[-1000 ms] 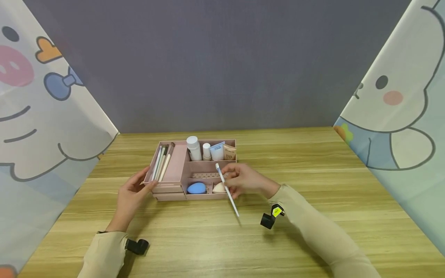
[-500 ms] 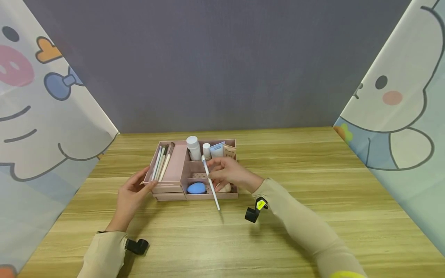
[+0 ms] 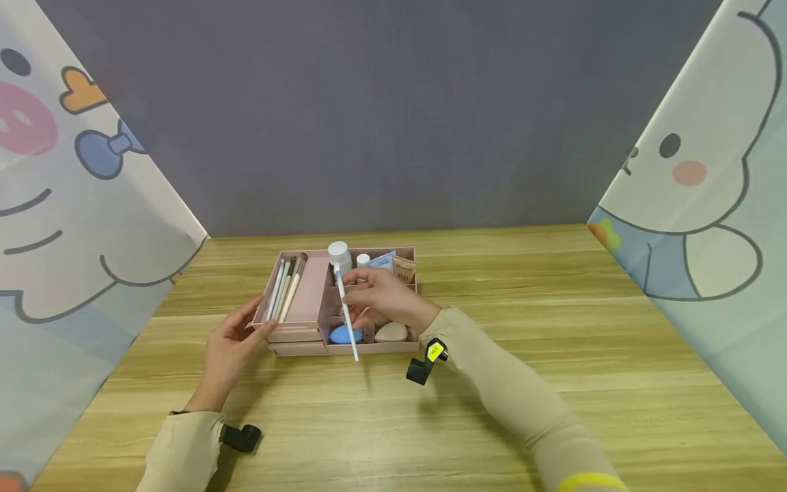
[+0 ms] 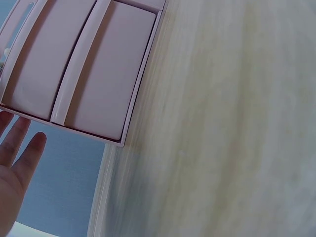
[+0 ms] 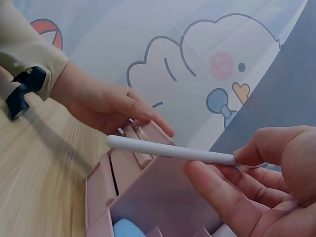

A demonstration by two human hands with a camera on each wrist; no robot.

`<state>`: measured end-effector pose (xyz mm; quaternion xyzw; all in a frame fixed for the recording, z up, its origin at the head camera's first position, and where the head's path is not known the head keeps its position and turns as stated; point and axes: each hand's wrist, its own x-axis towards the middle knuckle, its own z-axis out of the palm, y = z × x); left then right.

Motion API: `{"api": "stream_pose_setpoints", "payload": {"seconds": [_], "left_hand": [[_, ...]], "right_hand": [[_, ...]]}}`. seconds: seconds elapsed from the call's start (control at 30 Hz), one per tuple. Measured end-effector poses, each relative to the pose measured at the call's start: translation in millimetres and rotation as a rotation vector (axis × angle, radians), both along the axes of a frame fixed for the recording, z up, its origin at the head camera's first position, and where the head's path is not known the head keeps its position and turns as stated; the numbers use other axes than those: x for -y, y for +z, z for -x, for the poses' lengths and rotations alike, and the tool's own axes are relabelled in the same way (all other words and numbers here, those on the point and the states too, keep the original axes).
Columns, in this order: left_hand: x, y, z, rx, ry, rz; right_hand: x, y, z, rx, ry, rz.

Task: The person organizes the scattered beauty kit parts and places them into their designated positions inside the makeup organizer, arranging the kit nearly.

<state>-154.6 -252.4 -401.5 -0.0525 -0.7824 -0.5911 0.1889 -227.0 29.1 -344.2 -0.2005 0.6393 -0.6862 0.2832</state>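
A pink cosmetics organizer [image 3: 311, 287] stands on the table. My left hand [image 3: 232, 345] rests at its front left corner, thumb over the front edge and fingers along the left side; these look fairly straight in the left wrist view. My right hand [image 3: 387, 298] pinches a slim white makeup brush [image 3: 347, 314] between thumb and fingers, tilted above the organizer's middle. Its tip is hidden by the fingers in the right wrist view. Several makeup brushes [image 3: 284, 290] lie in the left compartment. A blue makeup sponge [image 3: 344, 334] and a beige makeup sponge [image 3: 391, 333] sit in the front compartments.
A white bottle [image 3: 338, 253], a smaller white-capped bottle [image 3: 363, 260], a blue tube [image 3: 384, 260] and a tan tube [image 3: 404, 268] stand in the back compartment. Two drawer fronts [image 4: 108, 74] show in the left wrist view. Wooden tabletop [image 3: 320, 424] surrounds the organizer.
My right hand has moved left with the brush, from over the organizer's right side to near its middle divider, uncovering the beige sponge. The left hand has stayed in place.
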Motion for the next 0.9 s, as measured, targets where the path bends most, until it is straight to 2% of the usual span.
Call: {"api": "stream_pose_setpoints", "payload": {"seconds": [0.17, 0.5, 0.77, 0.9], "left_hand": [[1, 0.1, -0.2, 0.003, 0.0, -0.003], [0, -0.6, -0.9, 0.0, 0.011, -0.003], [0, -1.3, 0.5, -0.001, 0.019, 0.011], [0, -1.0, 0.4, -0.009, 0.014, 0.009]], "right_hand": [[12, 3.2, 4.0, 0.008, -0.024, 0.035], [32, 8.9, 13.0, 0.095, -0.067, 0.073], [48, 11.3, 20.3, 0.167, -0.141, 0.116], [55, 11.2, 23.6, 0.16, -0.171, 0.137]]}}
